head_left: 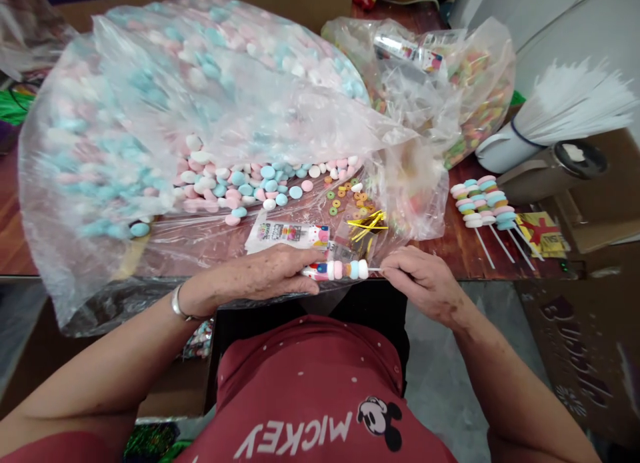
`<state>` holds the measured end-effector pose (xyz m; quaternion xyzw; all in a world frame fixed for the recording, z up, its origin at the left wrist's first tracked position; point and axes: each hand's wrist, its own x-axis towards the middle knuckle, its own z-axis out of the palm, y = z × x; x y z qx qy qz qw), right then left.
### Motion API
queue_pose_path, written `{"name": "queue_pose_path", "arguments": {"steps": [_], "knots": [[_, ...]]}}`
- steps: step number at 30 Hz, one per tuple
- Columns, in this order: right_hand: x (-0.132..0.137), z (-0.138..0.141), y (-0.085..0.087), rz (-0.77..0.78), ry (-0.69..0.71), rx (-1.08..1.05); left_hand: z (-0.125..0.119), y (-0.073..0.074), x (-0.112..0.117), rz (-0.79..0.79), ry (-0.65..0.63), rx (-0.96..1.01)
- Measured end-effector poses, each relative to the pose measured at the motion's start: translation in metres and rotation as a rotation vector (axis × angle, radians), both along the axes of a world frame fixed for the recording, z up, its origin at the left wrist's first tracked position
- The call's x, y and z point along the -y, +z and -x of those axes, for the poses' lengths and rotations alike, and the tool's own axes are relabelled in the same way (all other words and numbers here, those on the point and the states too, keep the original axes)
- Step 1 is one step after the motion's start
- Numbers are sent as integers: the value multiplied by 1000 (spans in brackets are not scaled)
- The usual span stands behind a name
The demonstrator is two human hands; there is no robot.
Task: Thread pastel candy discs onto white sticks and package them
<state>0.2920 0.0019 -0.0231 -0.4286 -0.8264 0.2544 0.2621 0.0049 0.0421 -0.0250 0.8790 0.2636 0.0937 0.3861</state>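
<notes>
A candy skewer (345, 270), with pink, white, blue and orange pieces on a white stick, lies level at the table's front edge. My left hand (267, 269) is closed around its left end, where a small printed wrapper (316, 271) shows between the fingers. How far the candy is inside the wrapper I cannot tell. On the right, my right hand (425, 283) pinches the bare stick (375, 270). Just beyond my left hand lies a stack of printed clear bags (287, 233). Gold twist ties (367, 224) are heaped behind the skewer.
A large clear bag of pastel candies (200, 109) covers the left and back, with loose candies (245, 186) spilling out. Behind stands a bag of ring candies (470, 89). At right are finished-looking skewers (483, 203), a mug (500, 146) of white sticks and a carton (610, 196).
</notes>
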Motion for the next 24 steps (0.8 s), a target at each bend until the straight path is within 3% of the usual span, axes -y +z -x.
{"name": "queue_pose_path", "arguments": {"steps": [3, 6, 11, 14, 17, 19, 22, 24], "knots": [[2, 5, -4, 167, 61, -16, -7, 2, -3, 19, -123, -11], [8, 14, -9, 302, 35, -65, -11, 6, -3, -29, -140, -14], [26, 36, -19, 396, -88, -221, -26, 18, 5, -54, -13, 40], [34, 52, -27, 387, -157, -351, -40, 32, 13, -13, 98, 170], [37, 60, -33, 399, -257, -471, -42, 45, 26, -101, 222, 305], [36, 60, -35, 403, -332, -522, -33, 45, 37, -201, 368, 375], [34, 58, -38, 402, -380, -575, -15, 29, 47, -211, 878, 473], [32, 60, -39, 413, -370, -596, -11, 16, 45, 112, 1074, 519]]}}
